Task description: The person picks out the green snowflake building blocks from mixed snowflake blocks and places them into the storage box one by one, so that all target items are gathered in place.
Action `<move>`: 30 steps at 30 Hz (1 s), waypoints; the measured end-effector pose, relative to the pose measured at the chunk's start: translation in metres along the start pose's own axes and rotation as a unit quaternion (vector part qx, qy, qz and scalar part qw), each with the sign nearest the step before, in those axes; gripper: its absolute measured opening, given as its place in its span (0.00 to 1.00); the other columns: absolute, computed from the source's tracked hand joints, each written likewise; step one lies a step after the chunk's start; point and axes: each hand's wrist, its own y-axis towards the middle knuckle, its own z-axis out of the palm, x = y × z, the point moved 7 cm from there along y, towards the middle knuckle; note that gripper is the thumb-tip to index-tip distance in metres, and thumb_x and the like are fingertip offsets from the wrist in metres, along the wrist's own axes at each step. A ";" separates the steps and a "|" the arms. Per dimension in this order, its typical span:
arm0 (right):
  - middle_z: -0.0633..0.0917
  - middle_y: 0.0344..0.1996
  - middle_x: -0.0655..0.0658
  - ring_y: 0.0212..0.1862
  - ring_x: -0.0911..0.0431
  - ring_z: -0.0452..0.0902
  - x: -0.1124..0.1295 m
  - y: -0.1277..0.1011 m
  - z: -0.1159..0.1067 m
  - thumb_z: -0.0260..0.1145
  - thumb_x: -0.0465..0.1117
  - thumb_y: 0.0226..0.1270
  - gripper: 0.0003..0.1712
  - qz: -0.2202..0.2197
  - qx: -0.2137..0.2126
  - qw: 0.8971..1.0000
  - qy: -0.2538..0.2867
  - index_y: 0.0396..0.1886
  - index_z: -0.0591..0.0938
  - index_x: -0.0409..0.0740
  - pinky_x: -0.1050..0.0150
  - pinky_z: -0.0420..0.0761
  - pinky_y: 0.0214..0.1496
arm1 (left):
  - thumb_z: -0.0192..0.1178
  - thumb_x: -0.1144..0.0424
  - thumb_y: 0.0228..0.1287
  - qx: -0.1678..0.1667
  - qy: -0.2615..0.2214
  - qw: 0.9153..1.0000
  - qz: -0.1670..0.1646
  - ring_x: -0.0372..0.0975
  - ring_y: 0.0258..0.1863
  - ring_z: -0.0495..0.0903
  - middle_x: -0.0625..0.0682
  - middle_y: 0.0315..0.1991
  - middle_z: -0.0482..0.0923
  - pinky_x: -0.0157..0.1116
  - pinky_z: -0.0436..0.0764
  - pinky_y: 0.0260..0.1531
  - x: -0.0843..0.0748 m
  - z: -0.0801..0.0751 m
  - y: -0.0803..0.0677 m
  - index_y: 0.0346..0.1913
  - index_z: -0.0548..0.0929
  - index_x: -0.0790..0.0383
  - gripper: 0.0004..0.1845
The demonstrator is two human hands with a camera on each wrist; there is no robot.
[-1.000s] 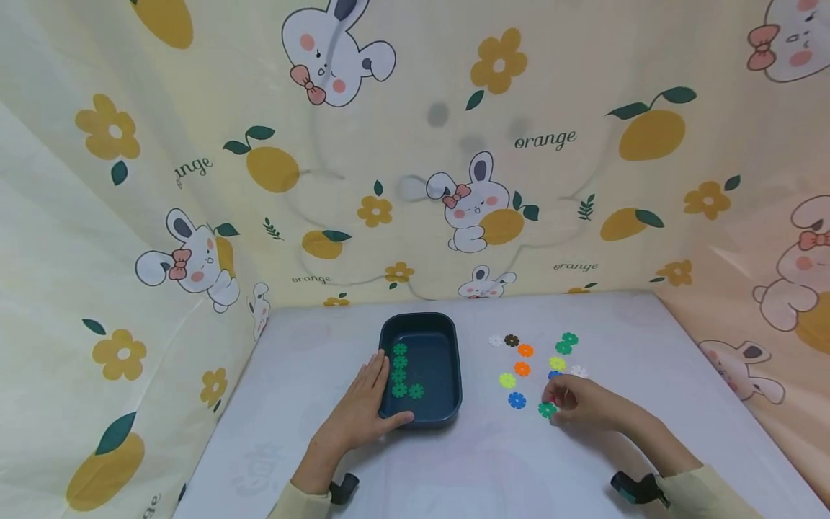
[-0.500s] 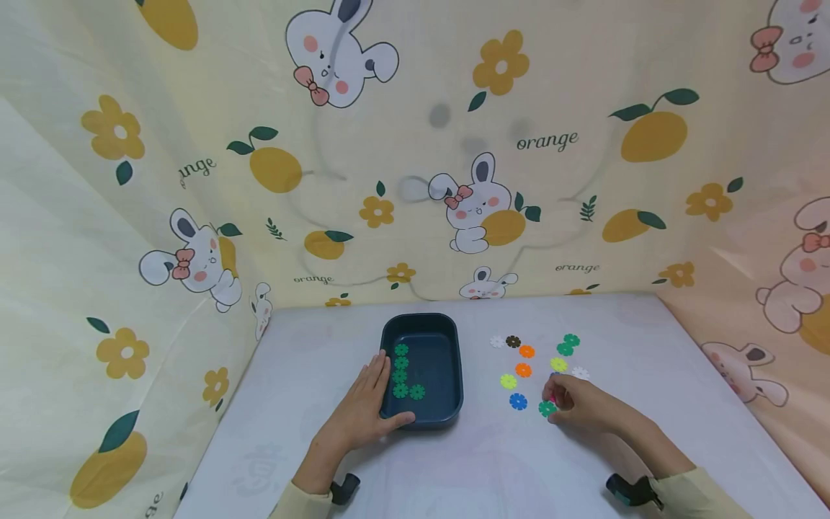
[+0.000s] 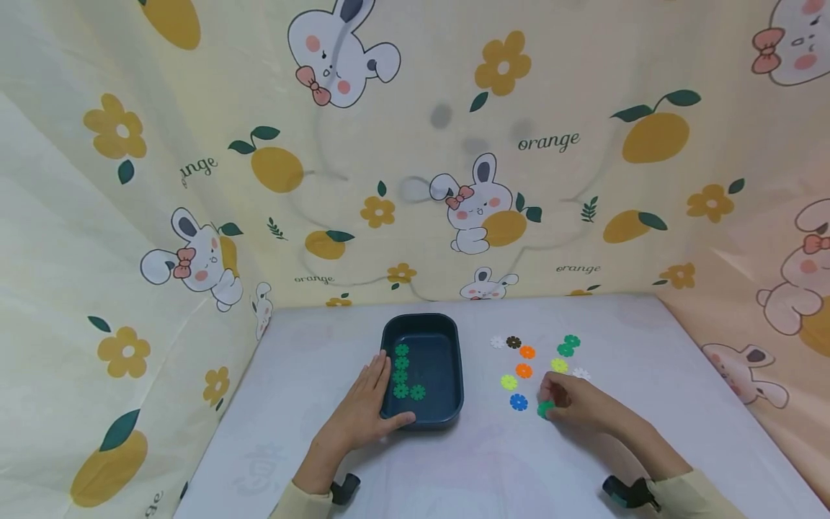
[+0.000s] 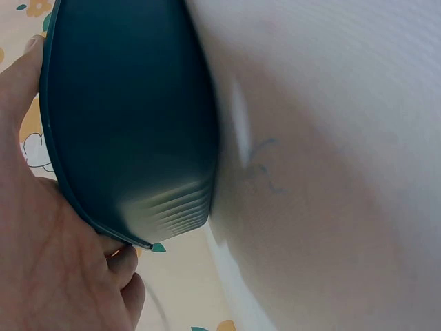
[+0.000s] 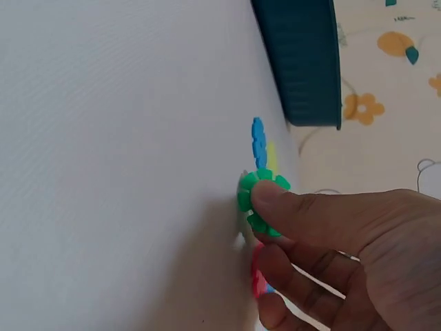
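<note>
A dark teal tray [image 3: 422, 318] stands mid-table with several green flower pieces [image 3: 401, 372] along its left inner side. My left hand [image 3: 375, 404] lies flat against the tray's left wall, fingers straight and thumb along the front corner; the left wrist view shows the palm [image 4: 41, 262] against the tray [image 4: 131, 117]. To the right of the tray, my right hand [image 3: 548, 405] pinches a green flower piece [image 3: 544, 410] at the table surface. In the right wrist view the thumb [image 5: 303, 210] presses on that green piece [image 5: 256, 200], and a pink piece [image 5: 255, 277] sits under the fingers.
Loose flower pieces lie right of the tray: white [image 3: 497, 342], brown [image 3: 514, 342], two orange [image 3: 527, 352], yellow-green [image 3: 509, 382], blue [image 3: 518, 401], two green [image 3: 568, 344], yellow [image 3: 559, 365]. Printed fabric walls close the table at the back and both sides.
My right hand has closed on the green piece and drawn it slightly left; the pink and blue pieces by its fingers are now hidden in the head view. The left hand has not moved.
</note>
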 end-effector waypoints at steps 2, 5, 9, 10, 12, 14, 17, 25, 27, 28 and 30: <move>0.80 0.34 0.52 0.41 0.53 0.74 0.004 0.001 0.001 0.79 0.34 0.64 0.15 -0.007 0.001 1.000 -0.002 0.42 0.80 0.48 0.68 0.78 0.39 | 0.63 0.26 0.67 0.000 0.001 1.000 0.001 0.46 0.88 0.38 0.54 0.90 0.36 0.49 0.46 0.86 0.000 0.000 0.000 0.88 0.44 0.65 0.65; 0.80 0.35 0.53 0.40 0.55 0.74 0.013 0.004 -0.002 0.78 0.33 0.65 0.14 -0.037 -0.002 0.999 -0.001 0.42 0.81 0.48 0.68 0.79 0.40 | 0.63 0.26 0.68 0.001 -0.001 1.000 0.002 0.46 0.88 0.38 0.54 0.90 0.36 0.49 0.46 0.86 0.000 -0.001 -0.001 0.88 0.44 0.64 0.64; 0.81 0.36 0.52 0.40 0.57 0.75 0.028 0.012 -0.008 0.76 0.30 0.66 0.14 -0.084 -0.015 0.996 0.011 0.43 0.81 0.47 0.68 0.81 0.40 | 0.62 0.26 0.67 0.005 -0.004 1.000 -0.002 0.46 0.88 0.38 0.53 0.90 0.35 0.50 0.46 0.86 0.000 -0.002 -0.002 0.88 0.43 0.63 0.65; 0.81 0.36 0.52 0.40 0.58 0.76 0.032 0.015 -0.009 0.76 0.30 0.66 0.14 -0.092 -0.020 0.995 0.016 0.43 0.81 0.46 0.68 0.82 0.41 | 0.62 0.25 0.67 0.005 -0.004 1.000 -0.004 0.46 0.88 0.38 0.53 0.90 0.35 0.49 0.46 0.86 0.000 -0.002 -0.001 0.88 0.43 0.63 0.65; 0.82 0.36 0.52 0.39 0.59 0.77 0.040 0.022 -0.011 0.77 0.30 0.67 0.13 -0.107 -0.029 0.994 0.027 0.43 0.82 0.46 0.68 0.83 0.41 | 0.62 0.25 0.67 0.004 -0.005 1.000 -0.005 0.45 0.88 0.37 0.53 0.90 0.34 0.50 0.46 0.86 0.000 -0.002 -0.001 0.88 0.43 0.63 0.65; 0.83 0.37 0.52 0.40 0.60 0.78 0.048 0.030 -0.012 0.77 0.32 0.67 0.12 -0.118 -0.037 0.992 0.039 0.44 0.82 0.45 0.68 0.84 0.42 | 0.62 0.25 0.67 0.003 -0.005 1.000 -0.004 0.45 0.88 0.37 0.53 0.90 0.34 0.49 0.46 0.86 0.000 -0.002 -0.001 0.88 0.43 0.63 0.65; 0.83 0.37 0.51 0.41 0.58 0.80 0.064 0.042 -0.011 0.77 0.32 0.68 0.12 -0.134 -0.040 0.989 0.051 0.44 0.83 0.44 0.67 0.85 0.44 | 0.63 0.26 0.68 0.002 -0.007 1.000 -0.003 0.45 0.88 0.37 0.53 0.90 0.34 0.49 0.46 0.86 0.000 -0.002 -0.001 0.88 0.43 0.63 0.65; 0.86 0.41 0.51 0.45 0.55 0.82 0.102 0.076 -0.002 0.75 0.32 0.71 0.11 -0.152 -0.014 0.987 0.054 0.48 0.85 0.47 0.68 0.87 0.51 | 0.63 0.26 0.67 0.010 -0.002 1.000 -0.004 0.44 0.88 0.36 0.52 0.90 0.32 0.48 0.45 0.86 0.002 -0.001 0.000 0.88 0.41 0.62 0.65; 0.87 0.42 0.52 0.45 0.55 0.83 0.111 0.084 0.002 0.74 0.32 0.72 0.11 -0.161 -0.004 0.985 0.055 0.49 0.86 0.47 0.66 0.88 0.51 | 0.63 0.26 0.67 0.010 -0.001 1.000 -0.003 0.45 0.88 0.37 0.53 0.90 0.33 0.48 0.45 0.86 0.002 0.000 0.000 0.88 0.41 0.62 0.65; 0.87 0.42 0.52 0.45 0.55 0.83 0.116 0.088 0.004 0.74 0.31 0.72 0.11 -0.166 0.002 0.984 0.057 0.49 0.86 0.47 0.65 0.88 0.52 | 0.63 0.26 0.67 0.009 -0.001 1.000 -0.002 0.45 0.88 0.37 0.53 0.90 0.34 0.49 0.45 0.86 0.002 0.000 0.000 0.88 0.41 0.62 0.65; 0.88 0.42 0.51 0.45 0.55 0.84 0.124 0.097 0.009 0.73 0.31 0.72 0.11 -0.177 0.014 0.982 0.063 0.50 0.87 0.47 0.64 0.88 0.51 | 0.62 0.25 0.67 0.008 -0.001 1.000 -0.003 0.44 0.88 0.37 0.53 0.90 0.34 0.48 0.45 0.86 0.002 0.000 0.000 0.88 0.42 0.62 0.65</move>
